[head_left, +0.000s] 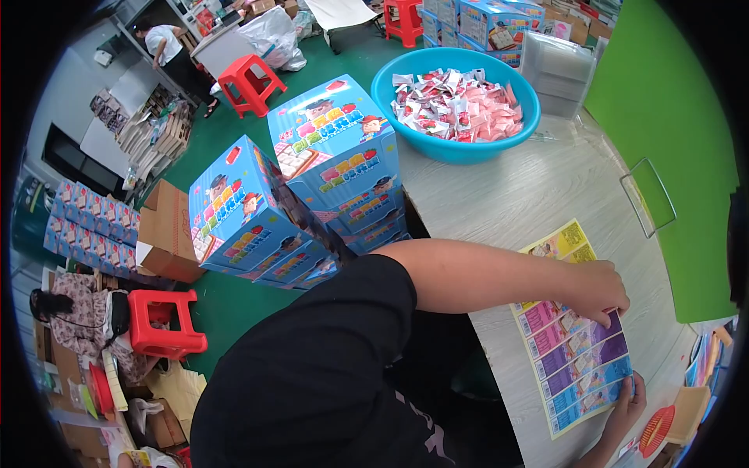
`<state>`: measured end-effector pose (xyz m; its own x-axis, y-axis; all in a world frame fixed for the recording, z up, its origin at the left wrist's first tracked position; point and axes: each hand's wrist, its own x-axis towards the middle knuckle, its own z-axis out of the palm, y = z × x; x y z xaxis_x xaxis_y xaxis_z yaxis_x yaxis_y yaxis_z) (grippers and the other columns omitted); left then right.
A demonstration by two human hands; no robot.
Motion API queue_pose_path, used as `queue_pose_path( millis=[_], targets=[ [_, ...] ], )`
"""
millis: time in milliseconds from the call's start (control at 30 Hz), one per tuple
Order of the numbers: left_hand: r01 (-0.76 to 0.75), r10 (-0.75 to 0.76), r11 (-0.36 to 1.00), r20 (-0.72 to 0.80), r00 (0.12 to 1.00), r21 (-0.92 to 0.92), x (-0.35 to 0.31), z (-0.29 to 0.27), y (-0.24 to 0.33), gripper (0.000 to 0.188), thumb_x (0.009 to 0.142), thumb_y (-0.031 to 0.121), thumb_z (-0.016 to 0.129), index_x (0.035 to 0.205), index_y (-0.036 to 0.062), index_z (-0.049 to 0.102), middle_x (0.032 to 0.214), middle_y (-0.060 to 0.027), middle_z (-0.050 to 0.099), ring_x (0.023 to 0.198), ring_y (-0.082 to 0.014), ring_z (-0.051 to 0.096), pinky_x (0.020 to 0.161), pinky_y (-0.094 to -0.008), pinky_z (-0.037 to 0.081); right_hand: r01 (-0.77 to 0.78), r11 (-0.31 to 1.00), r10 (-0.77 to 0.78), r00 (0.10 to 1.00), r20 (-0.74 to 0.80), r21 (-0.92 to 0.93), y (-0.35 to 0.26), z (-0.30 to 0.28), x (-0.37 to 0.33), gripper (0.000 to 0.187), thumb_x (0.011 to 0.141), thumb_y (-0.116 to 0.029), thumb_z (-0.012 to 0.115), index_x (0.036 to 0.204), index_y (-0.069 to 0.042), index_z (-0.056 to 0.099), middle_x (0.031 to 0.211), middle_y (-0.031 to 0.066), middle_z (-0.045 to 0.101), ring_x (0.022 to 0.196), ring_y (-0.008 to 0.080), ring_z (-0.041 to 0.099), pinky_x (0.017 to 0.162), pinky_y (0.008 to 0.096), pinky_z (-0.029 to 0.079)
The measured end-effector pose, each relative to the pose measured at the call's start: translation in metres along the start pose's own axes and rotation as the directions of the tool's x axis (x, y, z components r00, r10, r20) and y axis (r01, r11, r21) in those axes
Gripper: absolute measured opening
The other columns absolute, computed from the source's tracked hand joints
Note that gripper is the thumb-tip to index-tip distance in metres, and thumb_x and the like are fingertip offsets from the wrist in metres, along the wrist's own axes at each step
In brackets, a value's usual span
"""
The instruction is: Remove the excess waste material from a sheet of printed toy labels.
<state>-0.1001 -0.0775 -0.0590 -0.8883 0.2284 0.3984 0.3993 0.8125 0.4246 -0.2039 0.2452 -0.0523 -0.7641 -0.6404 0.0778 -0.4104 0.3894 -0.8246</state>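
The 1 multicolored printed sheet [563,366] lies on the tabletop [488,207], partly beneath the left hand [598,293], fingers curled, while the right hand [625,407] meets its lower right edge; whether either of the 2 hands pinches it cannot be told.

Green floor [211,142], red stools [250,74], pale wall [78,69]

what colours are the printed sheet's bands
The printed sheet: yellow, pink, purple and blue; best in the head view.
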Motion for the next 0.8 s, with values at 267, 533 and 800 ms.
queue_pose_path(
  millis=[267, 533, 800],
  targets=[
    [-0.057, 0.053, 0.993, -0.041, 0.998, -0.107, 0.010, 0.009, -0.004, 0.023, 0.083, 0.035, 0.076, 0.094, 0.0142, 0.073, 0.082, -0.0077, 0.071, 0.083, -0.0315, 0.069, 0.078, -0.0455, 0.050, 0.158, 0.973, -0.173, 0.982, -0.077, -0.171, -0.003, -0.006, -0.009, 0.016, 0.102, -0.012, 0.061, 0.107, 0.003, 0.064, 0.103, 0.0064, 0.065, 0.098, 0.0143, 0.058, 0.089, 0.0285, 0.047],
    [0.054, -0.051, 0.989, 0.022, 0.998, -0.135, 0.002, -0.027, 0.002, 0.019, 0.088, 0.027, 0.075, 0.091, 0.0080, 0.073, 0.078, -0.0113, 0.070, 0.074, -0.0319, 0.067, 0.069, -0.0437, 0.051, 0.096, 0.990, -0.106, 0.990, -0.094, -0.107, -0.055, 0.020, 0.003, 0.016, 0.097, -0.013, 0.070, 0.105, 0.001, 0.071, 0.097, 0.0067, 0.072, 0.094, 0.0130, 0.067, 0.085, 0.0276, 0.053],
    [0.124, -0.117, 0.990, 0.105, 0.988, -0.062, 0.006, -0.023, 0.016, 0.018, 0.088, 0.025, 0.076, 0.087, 0.0064, 0.073, 0.074, -0.0103, 0.070, 0.070, -0.0299, 0.065, 0.067, -0.0407, 0.050, 0.059, 0.998, -0.060, 0.996, -0.071, -0.016, -0.051, 0.016, -0.009, 0.017, 0.096, -0.015, 0.072, 0.104, 0.000, 0.071, 0.098, 0.0064, 0.074, 0.092, 0.0129, 0.068, 0.084, 0.0281, 0.054]
  ],
)
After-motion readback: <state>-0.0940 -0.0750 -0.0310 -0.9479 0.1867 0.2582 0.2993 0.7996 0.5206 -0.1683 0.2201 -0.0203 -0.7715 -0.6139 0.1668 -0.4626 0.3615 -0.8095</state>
